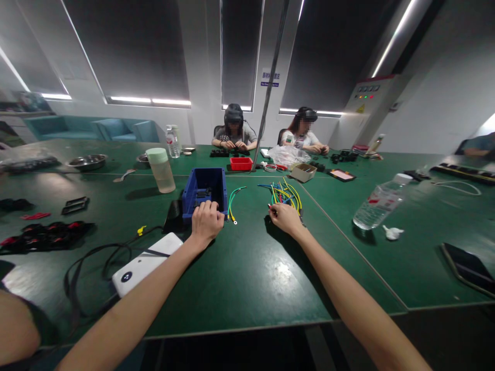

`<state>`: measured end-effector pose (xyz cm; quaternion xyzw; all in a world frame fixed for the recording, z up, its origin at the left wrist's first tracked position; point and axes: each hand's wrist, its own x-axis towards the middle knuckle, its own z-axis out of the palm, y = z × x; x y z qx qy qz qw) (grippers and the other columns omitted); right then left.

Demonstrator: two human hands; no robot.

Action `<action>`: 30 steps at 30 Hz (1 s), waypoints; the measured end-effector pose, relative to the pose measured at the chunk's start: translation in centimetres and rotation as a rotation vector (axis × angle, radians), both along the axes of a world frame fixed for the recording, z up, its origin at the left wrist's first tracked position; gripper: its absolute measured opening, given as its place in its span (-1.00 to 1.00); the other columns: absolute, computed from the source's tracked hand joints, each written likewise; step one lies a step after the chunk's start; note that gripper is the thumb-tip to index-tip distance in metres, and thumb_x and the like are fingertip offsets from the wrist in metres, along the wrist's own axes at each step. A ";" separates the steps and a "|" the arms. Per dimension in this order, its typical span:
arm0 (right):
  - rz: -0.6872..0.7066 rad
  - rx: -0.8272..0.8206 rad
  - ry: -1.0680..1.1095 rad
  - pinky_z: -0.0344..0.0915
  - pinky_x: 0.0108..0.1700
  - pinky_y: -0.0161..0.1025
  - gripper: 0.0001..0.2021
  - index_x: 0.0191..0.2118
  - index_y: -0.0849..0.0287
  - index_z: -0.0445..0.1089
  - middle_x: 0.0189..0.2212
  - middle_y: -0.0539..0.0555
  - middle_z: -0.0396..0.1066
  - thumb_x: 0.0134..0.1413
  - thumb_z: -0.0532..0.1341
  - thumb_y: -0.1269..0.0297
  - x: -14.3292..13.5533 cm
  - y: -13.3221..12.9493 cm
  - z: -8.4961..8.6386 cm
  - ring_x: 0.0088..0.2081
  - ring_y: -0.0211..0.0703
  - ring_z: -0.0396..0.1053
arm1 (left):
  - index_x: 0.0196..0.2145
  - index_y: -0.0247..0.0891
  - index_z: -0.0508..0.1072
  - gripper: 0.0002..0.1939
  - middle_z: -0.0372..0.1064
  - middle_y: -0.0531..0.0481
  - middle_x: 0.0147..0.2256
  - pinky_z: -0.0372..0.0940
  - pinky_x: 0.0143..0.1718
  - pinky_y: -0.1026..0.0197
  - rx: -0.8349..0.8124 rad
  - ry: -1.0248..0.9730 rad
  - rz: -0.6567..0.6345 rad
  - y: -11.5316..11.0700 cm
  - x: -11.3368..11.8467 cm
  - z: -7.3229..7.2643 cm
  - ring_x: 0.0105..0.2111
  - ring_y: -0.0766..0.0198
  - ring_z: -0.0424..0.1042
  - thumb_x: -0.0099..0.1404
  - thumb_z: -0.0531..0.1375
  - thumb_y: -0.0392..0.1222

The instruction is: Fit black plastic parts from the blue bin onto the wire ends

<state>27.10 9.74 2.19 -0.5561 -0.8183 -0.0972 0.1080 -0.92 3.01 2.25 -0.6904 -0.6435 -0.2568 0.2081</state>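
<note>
My left hand point(208, 222) is curled over the front rim of a blue plastic bin point(186, 198), its fingers closed on the edge. Small black parts point(203, 193) lie inside the bin. Just right of the bin, two short green and yellow wires point(231, 203) lie on the table, one ending in a ring terminal. My right hand point(286, 217) is at the near side of a loose bundle of yellow, blue, green and red wires point(296, 193). Its fingers are pinched together, with a small dark and reddish end showing at the fingertips, too small to name.
A white phone point(149, 263) with a black strap lies by my left forearm. A green-lidded bottle point(161, 172) stands left of the bin. On the right are a water bottle point(381, 203) and a dark phone point(469, 268). Two people sit across the table beyond a red tray point(241, 164).
</note>
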 end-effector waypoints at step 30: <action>0.133 -0.050 0.091 0.17 -0.22 -0.33 -0.68 -0.17 0.18 0.42 -0.27 0.13 0.50 0.26 -0.05 0.23 -7.3 -6.2 -1.5 -0.23 -0.15 0.43 | -0.11 -0.27 0.31 -0.82 0.40 -0.11 -0.19 0.36 -0.10 0.16 0.098 -0.366 -0.755 -2.0 2.1 -1.9 -0.16 0.24 0.43 0.38 -0.01 -0.26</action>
